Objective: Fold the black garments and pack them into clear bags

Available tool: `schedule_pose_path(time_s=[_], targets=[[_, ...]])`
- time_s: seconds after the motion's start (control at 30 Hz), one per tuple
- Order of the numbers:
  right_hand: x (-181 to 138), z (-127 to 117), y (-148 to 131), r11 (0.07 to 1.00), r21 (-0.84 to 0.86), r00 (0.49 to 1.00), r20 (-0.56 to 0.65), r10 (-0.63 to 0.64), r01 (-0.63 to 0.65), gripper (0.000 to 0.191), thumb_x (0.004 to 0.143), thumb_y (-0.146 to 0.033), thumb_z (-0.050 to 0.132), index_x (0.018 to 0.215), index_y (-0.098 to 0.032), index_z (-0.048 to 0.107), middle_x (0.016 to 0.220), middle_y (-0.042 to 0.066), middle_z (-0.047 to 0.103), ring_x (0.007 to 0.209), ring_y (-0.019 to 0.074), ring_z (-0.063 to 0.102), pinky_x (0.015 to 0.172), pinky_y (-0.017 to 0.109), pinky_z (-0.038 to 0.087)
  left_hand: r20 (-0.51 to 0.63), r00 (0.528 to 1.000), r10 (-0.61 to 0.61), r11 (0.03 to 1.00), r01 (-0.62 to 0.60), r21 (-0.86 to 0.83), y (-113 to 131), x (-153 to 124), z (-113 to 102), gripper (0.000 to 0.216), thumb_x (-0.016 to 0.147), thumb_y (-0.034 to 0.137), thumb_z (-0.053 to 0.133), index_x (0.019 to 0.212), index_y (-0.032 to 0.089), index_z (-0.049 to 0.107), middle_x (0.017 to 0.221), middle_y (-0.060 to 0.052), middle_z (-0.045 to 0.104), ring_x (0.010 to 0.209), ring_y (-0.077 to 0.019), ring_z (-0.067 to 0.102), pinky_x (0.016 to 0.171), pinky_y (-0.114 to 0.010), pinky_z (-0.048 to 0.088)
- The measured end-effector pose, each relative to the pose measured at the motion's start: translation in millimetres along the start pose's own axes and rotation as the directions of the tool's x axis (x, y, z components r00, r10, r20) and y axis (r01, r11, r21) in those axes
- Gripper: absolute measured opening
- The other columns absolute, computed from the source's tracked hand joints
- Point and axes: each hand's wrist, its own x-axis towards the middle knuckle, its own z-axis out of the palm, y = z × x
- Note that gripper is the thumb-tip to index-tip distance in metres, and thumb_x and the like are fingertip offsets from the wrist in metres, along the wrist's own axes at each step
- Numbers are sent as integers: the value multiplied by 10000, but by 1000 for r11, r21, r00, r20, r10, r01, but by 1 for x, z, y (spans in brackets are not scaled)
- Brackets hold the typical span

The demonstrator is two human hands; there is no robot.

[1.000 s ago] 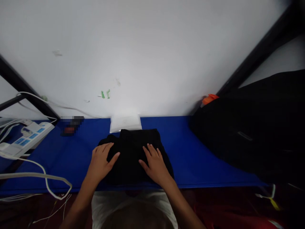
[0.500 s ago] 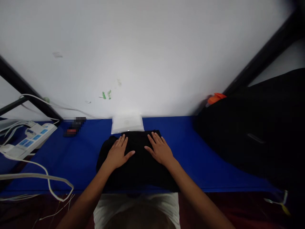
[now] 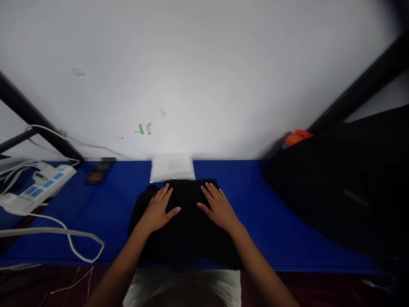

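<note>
The black cloth lies on the blue surface; left hand and right hand rest on it, palms down, fingers spread. From the cloth, a white packet sits close at 12 o'clock, a blurred-out dark item at 10, a power strip past 9, a black bulk at 3. Compared with a second ago, both hands lie nearer the cloth's 12 o'clock edge.

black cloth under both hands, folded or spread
Apparently folded: the black cloth lies compact, far edge fairly straight, under left hand and right hand; layers too dark to tell.
</note>
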Motion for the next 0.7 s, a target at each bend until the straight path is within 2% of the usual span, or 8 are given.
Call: schedule_pose_path(time_s=[0.23,0.7], targets=[[-1,-4,1,999,46,1000,13,-6,5,658,969,-542,392,1498,-154,343,1586,124,257,1479,254,186,1184,495,204,14,1000,-10,1000,10,-19,2,0,-3,767,915,645,409,1518,191,276,1610,-132,192,1462,-327,246,1145,-504,278],[0,0,13,982,181,998,-23,-53,56,651,952,-567,428,1491,-208,364,1576,129,285,1470,289,211,1166,546,229,52,998,-20,994,25,-111,1,0,-5,765,901,664,435,1514,235,276,1620,-111,167,1472,-336,209,1158,-533,229]])
